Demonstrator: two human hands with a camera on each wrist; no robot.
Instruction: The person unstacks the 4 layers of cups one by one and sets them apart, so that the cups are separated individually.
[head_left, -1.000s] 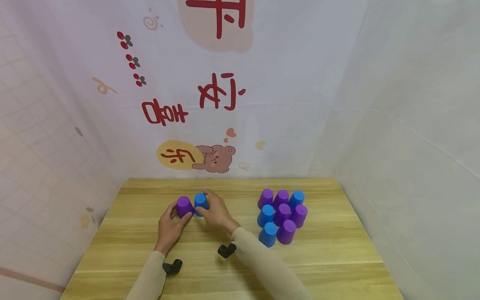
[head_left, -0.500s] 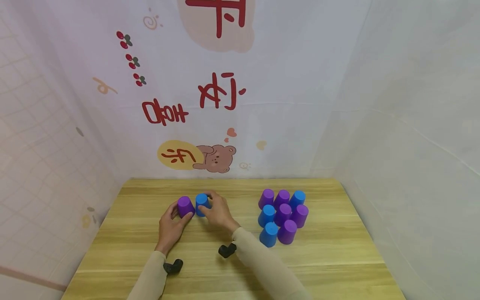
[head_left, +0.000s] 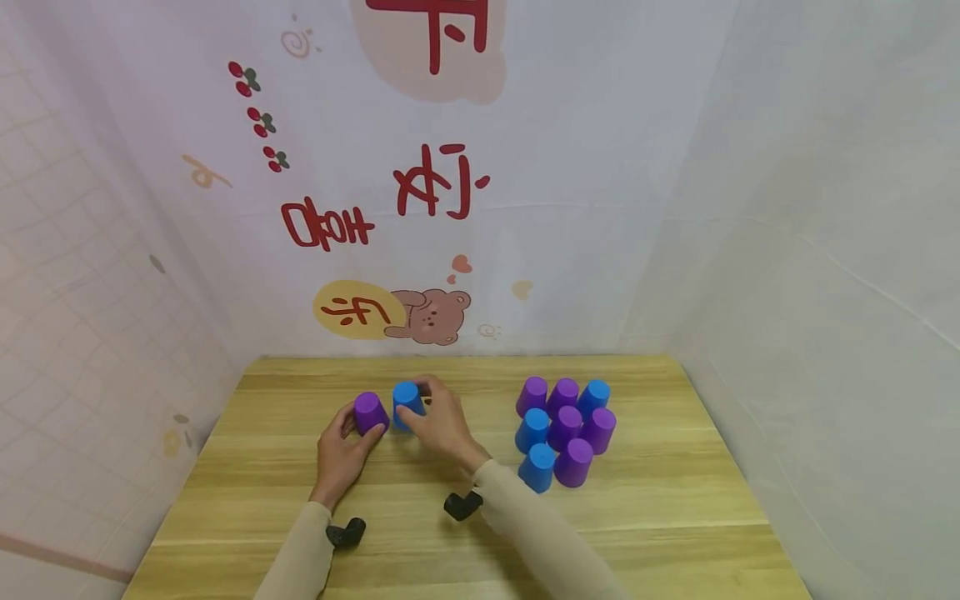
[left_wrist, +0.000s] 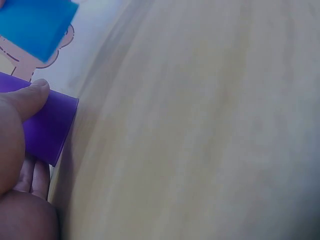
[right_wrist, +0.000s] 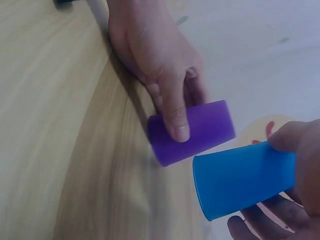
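Observation:
On the left half of the wooden table, an upside-down purple cup [head_left: 370, 413] is gripped low on its side by my left hand [head_left: 341, 460]. The thumb [left_wrist: 36, 97] lies across the cup's wall in the left wrist view, with the other fingers behind. Just to the right, my right hand [head_left: 442, 422] holds a blue cup [right_wrist: 240, 177], also bottom up, between thumb and fingers. In the right wrist view a gap shows between the blue cup and the purple one, and the blue rim sits farther from the tabletop than the purple rim.
Several upside-down purple and blue cups [head_left: 564, 429] stand close together on the right half of the table [head_left: 660, 517]. A printed white cloth [head_left: 570, 208] hangs behind the table, and plain cloth rises along both sides.
My right hand has drawn the blue cup slightly to the right and raised it a little, widening the gap to the purple cup. My left hand has stayed in place on the purple cup.

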